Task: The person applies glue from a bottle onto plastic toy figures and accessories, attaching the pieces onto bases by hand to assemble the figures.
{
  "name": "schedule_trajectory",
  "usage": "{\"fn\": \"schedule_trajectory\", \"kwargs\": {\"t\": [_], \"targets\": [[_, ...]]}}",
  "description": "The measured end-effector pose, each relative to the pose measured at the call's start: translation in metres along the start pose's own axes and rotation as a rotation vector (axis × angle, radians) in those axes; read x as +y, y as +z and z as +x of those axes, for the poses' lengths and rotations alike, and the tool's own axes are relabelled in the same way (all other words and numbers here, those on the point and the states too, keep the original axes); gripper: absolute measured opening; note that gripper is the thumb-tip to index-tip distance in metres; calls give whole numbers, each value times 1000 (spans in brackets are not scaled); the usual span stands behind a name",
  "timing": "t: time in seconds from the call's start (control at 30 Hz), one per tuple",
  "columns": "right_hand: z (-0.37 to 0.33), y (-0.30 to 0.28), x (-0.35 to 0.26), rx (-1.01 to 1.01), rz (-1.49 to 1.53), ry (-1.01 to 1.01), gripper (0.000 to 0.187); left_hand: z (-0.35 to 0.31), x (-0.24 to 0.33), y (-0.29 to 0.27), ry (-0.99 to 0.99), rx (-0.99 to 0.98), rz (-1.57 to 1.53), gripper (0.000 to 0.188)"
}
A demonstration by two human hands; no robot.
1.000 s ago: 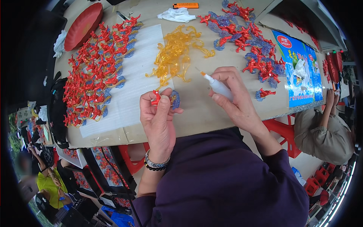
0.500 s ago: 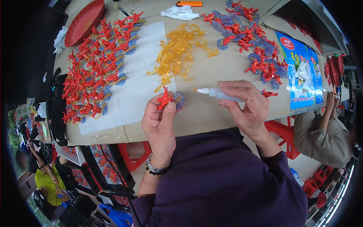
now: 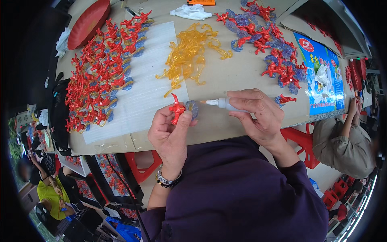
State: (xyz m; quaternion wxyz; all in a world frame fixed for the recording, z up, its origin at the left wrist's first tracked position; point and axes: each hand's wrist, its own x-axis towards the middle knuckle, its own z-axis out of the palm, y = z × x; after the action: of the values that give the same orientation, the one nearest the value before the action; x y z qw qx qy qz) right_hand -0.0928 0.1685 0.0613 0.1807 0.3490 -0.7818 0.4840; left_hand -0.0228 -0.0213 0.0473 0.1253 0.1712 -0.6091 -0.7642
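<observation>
My left hand (image 3: 171,131) pinches a small red figurine (image 3: 176,109) joined to a translucent bluish-purple base (image 3: 192,109). In my right hand (image 3: 260,115) is a white glue bottle (image 3: 225,104), held sideways with its thin tip pointing left. The tip is close beside the base; whether they touch I cannot tell. Beyond my hands lies a pile of curly translucent yellow plastic pieces (image 3: 191,52). Rows of red figurines with yellow and purple parts (image 3: 100,76) stand on the left, partly on a white foam sheet (image 3: 149,80).
More red figurines on purple bases (image 3: 282,52) lie at the right, beside a blue printed sheet (image 3: 322,76). A red tray (image 3: 88,24), a white tissue (image 3: 191,12) and an orange box (image 3: 201,2) are at the far side. Other people sit right and lower left, near red stools (image 3: 302,145).
My right hand has brought the bottle slightly left and down, so its tip is nearer the purple base. The red figurine in my left hand has turned more upright.
</observation>
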Motion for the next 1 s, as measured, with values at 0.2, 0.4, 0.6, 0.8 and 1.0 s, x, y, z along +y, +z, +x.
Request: {"fn": "schedule_trajectory", "kwargs": {"t": [0.2,0.4,0.6,0.8,1.0], "targets": [[0,2,0,-3,1,-11,28,-1,2,0,-13,-8,-44,21],[-1,2,0,0,3,-12,28,-1,3,0,-11,-4,-38,21],[-2,2,1,-8,-3,-14,29,-1,4,0,-15,3,-28,21],[-1,2,1,-2,-1,-12,29,-1,5,0,-15,-3,-43,21],[-1,-5,-3,3,13,-6,29,2,1,-3,-50,-13,-133,19]]}}
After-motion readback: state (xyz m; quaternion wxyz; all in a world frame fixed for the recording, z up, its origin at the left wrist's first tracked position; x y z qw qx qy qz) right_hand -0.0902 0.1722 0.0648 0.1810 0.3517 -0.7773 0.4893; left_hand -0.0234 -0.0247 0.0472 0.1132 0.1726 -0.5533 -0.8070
